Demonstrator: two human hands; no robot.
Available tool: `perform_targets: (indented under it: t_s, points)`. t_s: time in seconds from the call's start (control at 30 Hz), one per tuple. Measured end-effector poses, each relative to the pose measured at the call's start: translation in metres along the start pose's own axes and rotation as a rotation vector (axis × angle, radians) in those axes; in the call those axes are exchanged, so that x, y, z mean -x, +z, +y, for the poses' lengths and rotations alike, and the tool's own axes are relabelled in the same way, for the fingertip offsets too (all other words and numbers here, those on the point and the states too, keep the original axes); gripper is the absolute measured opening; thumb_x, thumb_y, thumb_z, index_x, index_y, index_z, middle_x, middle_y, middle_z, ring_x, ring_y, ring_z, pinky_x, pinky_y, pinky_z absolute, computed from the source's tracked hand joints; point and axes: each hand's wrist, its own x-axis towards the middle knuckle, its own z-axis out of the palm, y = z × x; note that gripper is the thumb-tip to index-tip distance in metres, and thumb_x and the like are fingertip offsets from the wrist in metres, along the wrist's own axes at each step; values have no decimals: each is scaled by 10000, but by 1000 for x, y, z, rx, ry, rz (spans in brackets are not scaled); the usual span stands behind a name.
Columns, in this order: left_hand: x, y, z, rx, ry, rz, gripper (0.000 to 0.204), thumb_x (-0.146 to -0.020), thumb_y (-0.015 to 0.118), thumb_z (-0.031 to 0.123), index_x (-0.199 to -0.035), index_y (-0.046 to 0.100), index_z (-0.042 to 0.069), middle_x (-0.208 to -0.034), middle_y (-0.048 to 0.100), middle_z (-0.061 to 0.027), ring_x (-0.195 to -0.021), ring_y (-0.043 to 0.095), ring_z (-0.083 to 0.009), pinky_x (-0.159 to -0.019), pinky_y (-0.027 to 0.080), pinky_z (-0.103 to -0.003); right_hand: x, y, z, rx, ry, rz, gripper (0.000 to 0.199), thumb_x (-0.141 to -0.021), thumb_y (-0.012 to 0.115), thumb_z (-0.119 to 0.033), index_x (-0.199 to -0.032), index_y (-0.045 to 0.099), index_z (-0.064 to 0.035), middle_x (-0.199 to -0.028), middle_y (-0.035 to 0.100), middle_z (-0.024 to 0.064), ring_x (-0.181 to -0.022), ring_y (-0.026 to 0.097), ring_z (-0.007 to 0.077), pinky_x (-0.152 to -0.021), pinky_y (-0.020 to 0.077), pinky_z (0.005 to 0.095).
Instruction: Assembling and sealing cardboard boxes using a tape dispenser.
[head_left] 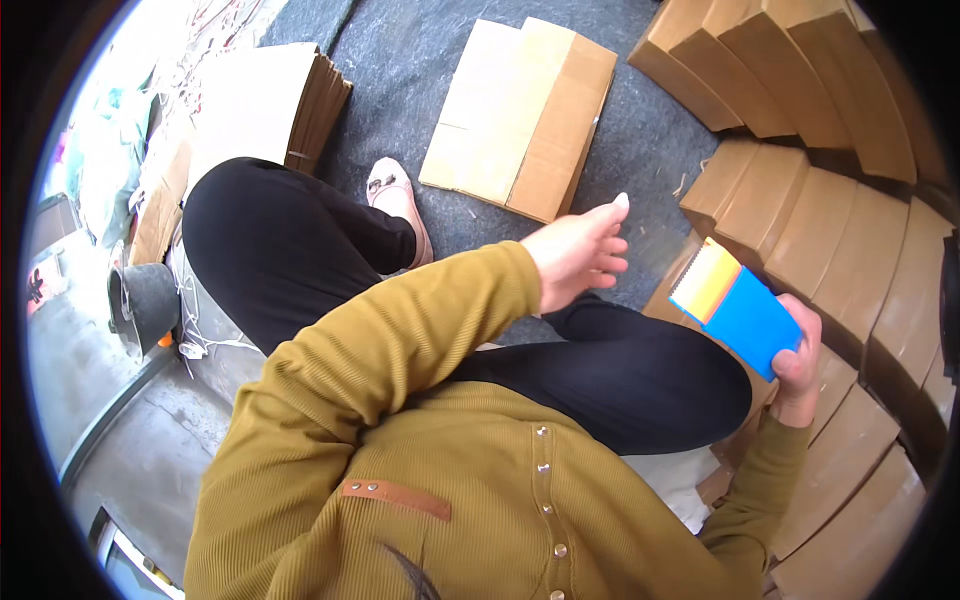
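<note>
My right hand grips a small spiral notepad by its lower right end, with the thumb over the front. The notepad has a bright blue part and a yellow-orange part, and a row of dark wire loops runs along its upper left edge. My left hand is held out above my lap, fingers apart and nothing in them. Just beyond it, a cardboard box lies on the dark floor covering, its flaps closed. From this view I cannot tell whether the left hand touches the box.
Rows of brown cartons line the right side, stacked up close to my right arm. At the far left stands a bundle of flat cardboard. A dark bucket-like container and white cords are at the left. My bent legs frame the middle.
</note>
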Motion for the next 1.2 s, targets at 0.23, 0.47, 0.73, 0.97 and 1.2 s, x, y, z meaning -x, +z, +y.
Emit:
perform_targets:
  t_s: [0.23,0.47,0.73,0.97,1.2]
  points:
    - [-32,3,-21,372,-142,-310,724,-1010,398,635,-1246,521,-38,-1034,680,-173,-921,687,-264,-834,572,-410,9,0,-10,-89,14,-5,1010,-591,653,-932,-865,610,39,-803,616,39,-739,561,107,-659,457,260]
    - [-7,-6,-3,267,23,-123,536,-1032,427,513,-1098,574,1,-968,646,-127,-859,646,-225,-804,560,-390,8,1,2,-103,48,-41,966,-618,682,-888,-886,622,38,-787,612,17,-721,564,92,-635,439,249]
    - [25,-33,-11,-55,285,271,245,-1011,606,215,-1114,678,5,-934,669,-50,-827,619,-132,-729,551,-297,-26,20,2,-99,18,-167,689,-668,727,-618,-914,654,21,-755,609,9,-701,574,89,-615,428,240]
    - [54,-60,4,-235,459,478,199,-1001,625,173,-1032,696,-10,-814,657,-30,-696,594,-93,-678,533,-262,-60,46,-9,-157,50,-348,601,-683,741,-536,-917,654,11,-755,607,9,-710,569,85,-629,447,252]
    - [54,-75,12,-324,460,540,200,-1000,626,177,-1032,699,-7,-799,649,-14,-681,585,-87,-658,512,-242,-73,57,-4,-171,15,-360,587,-687,739,-526,-918,649,6,-747,591,7,-710,555,85,-630,441,257]
